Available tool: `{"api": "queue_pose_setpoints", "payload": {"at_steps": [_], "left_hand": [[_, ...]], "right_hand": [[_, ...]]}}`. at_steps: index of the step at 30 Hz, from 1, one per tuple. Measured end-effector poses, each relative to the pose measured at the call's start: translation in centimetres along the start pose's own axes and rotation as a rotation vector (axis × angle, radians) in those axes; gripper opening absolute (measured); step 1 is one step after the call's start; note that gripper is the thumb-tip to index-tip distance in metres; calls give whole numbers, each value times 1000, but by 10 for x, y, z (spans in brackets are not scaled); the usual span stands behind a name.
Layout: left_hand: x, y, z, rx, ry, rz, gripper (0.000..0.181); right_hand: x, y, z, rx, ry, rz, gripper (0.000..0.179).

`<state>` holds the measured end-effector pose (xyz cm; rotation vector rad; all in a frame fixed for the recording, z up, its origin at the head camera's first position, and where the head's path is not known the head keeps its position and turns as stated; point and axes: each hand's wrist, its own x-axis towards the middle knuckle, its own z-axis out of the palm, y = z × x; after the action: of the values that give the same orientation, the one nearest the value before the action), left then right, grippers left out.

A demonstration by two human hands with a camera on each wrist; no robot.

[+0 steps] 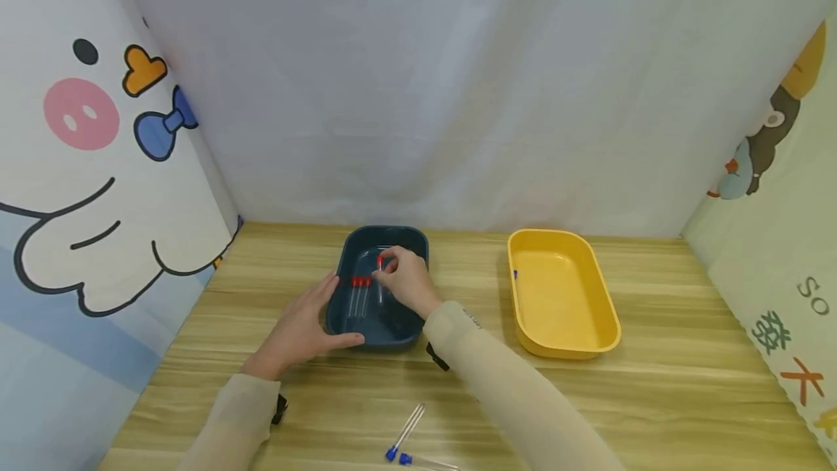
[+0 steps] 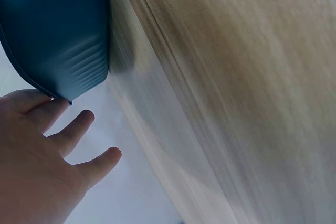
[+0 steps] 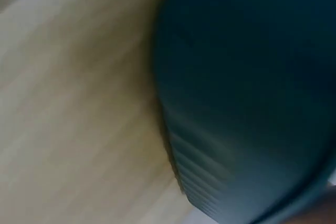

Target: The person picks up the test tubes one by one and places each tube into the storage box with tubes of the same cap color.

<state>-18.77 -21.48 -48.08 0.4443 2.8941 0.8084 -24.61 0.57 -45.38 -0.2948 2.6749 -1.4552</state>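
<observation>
In the head view my right hand (image 1: 412, 283) pinches a thin clear tube with a red cap (image 1: 380, 262) over the dark blue tray (image 1: 395, 327). Several similar red-capped tubes (image 1: 357, 300) lie side by side on the left half of that tray's floor. My left hand (image 1: 297, 329) rests on the tray's left side, fingers spread along the rim and thumb across the front edge. The left wrist view shows fingertips touching the rim (image 2: 37, 82), with the other fingers straight. The tray's outer wall (image 3: 236, 103) fills most of the right wrist view, which hides the pinch.
A yellow tray (image 1: 562, 289) stands to the right, with a blue-capped tube (image 1: 516, 275) along its left wall. Near the table's front edge lie blue-capped tubes (image 1: 407, 430), one of them pointing right (image 1: 431, 463). A pale curtain (image 1: 445, 93) hangs behind the wooden table (image 1: 667, 325).
</observation>
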Motion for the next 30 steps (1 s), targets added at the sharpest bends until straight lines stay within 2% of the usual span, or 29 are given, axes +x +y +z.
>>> {"api": "queue_pose_setpoints", "payload": {"at_steps": [5, 14, 30], "left_hand": [[-1, 0, 0, -1, 0, -3, 126], [-2, 0, 0, 4, 2, -8, 123], [-1, 0, 0, -5, 0, -4, 124]], "right_hand": [[1, 1, 11, -24, 24, 44, 39], [6, 4, 24, -81, 35, 186, 39], [9, 10, 29, -81, 9, 219, 38]]}}
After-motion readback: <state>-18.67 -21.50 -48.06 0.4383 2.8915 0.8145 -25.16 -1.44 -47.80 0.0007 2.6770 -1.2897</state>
